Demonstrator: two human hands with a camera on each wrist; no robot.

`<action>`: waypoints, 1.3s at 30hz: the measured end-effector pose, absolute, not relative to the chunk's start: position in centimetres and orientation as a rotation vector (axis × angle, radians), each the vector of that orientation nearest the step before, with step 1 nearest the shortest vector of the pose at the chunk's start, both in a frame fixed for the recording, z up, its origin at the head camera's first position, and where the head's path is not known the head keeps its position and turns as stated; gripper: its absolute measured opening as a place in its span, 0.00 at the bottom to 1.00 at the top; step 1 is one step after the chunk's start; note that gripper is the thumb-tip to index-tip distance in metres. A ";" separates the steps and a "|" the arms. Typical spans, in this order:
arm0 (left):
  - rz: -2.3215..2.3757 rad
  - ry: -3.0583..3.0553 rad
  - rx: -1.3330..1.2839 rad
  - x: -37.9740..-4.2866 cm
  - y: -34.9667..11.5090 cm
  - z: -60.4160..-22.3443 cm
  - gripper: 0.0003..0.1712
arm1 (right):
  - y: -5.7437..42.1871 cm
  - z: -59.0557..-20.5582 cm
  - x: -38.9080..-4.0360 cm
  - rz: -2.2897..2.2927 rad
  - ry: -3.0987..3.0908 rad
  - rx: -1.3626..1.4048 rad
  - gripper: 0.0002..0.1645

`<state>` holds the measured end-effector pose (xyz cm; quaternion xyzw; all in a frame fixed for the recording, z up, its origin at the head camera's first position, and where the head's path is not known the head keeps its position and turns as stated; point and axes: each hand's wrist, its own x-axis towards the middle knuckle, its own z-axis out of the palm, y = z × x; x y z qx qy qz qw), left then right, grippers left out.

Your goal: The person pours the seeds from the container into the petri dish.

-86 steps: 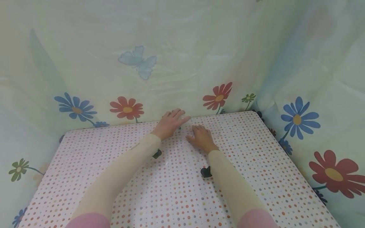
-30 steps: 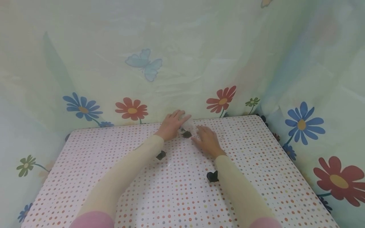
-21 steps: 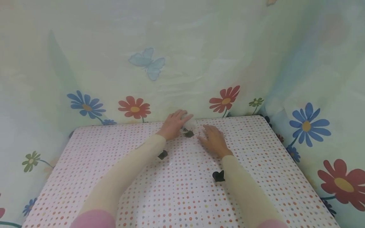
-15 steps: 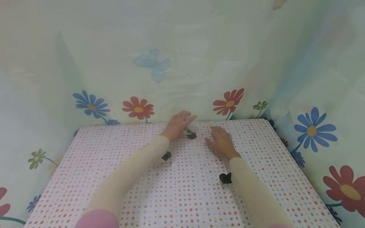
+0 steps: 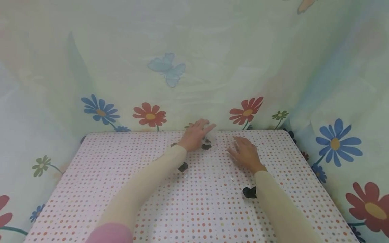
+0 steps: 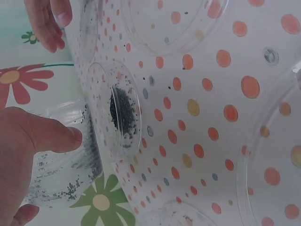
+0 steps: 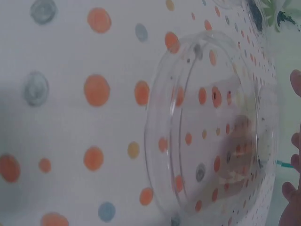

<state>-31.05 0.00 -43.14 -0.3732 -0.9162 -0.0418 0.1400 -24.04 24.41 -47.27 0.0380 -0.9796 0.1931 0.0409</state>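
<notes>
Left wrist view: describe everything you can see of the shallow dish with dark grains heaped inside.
The dish is round, shallow and see-through, like plastic, with a thin rim. Dark grains heap in its middle, stray ones scattered toward the edge. It rests flat on the dotted table. The left hand grips a clear container beside it; whether that touches the dish is unclear.

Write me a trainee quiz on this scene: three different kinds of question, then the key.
1. Either/or: Is the bare left hand or the bare right hand nearer the small, dark pile of granules in the clear, round, shallow dish?
2. True or false: The person wears short sleeves.
3. Short answer: What does the left hand hold?

Key
1. Left hand.
2. False; the cream fabric sleeves are long.
3. A clear container with dark granules.
</notes>
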 end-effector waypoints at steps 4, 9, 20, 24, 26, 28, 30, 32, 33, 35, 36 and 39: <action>-0.143 -2.634 -1.101 -30.9 0.3 -43.2 0.51 | 25.0 -47.6 -23.9 0.586 -3.004 0.095 0.43; -0.137 -2.609 -1.120 -30.8 0.5 -43.0 0.48 | 25.4 -48.0 -24.0 0.531 -2.999 0.083 0.44; -0.155 -2.589 -1.128 -31.0 1.3 -43.0 0.48 | 26.1 -48.3 -23.7 0.573 -3.013 0.023 0.44; -0.145 -2.592 -1.119 -31.0 1.8 -43.0 0.48 | 26.3 -48.3 -23.3 0.587 -3.025 0.005 0.44; -0.139 -2.587 -1.119 -31.1 2.1 -43.1 0.49 | 26.5 -48.3 -23.3 0.576 -3.029 0.000 0.44; -0.121 -2.581 -1.115 -31.2 2.4 -43.2 0.49 | 26.6 -48.3 -23.2 0.563 -3.036 -0.008 0.45; -0.113 -2.578 -1.106 -31.2 2.6 -43.3 0.51 | 26.8 -48.3 -23.3 0.556 -3.041 -0.020 0.46; -0.106 -2.587 -1.097 -31.3 2.8 -43.4 0.52 | 27.0 -48.5 -23.4 0.559 -3.046 -0.032 0.46; -0.111 -2.593 -1.095 -31.3 2.9 -43.4 0.52 | 27.1 -48.6 -23.4 0.565 -3.050 -0.038 0.47; -0.128 -2.599 -1.095 -31.3 3.1 -43.3 0.52 | 27.3 -48.7 -23.4 0.576 -3.059 -0.061 0.48; -0.129 -2.602 -1.097 -31.2 3.2 -43.3 0.51 | 27.4 -48.8 -23.4 0.582 -3.063 -0.073 0.48; -0.149 -2.596 -1.106 -31.1 3.3 -43.2 0.49 | 27.4 -48.9 -23.4 0.590 -3.066 -0.091 0.49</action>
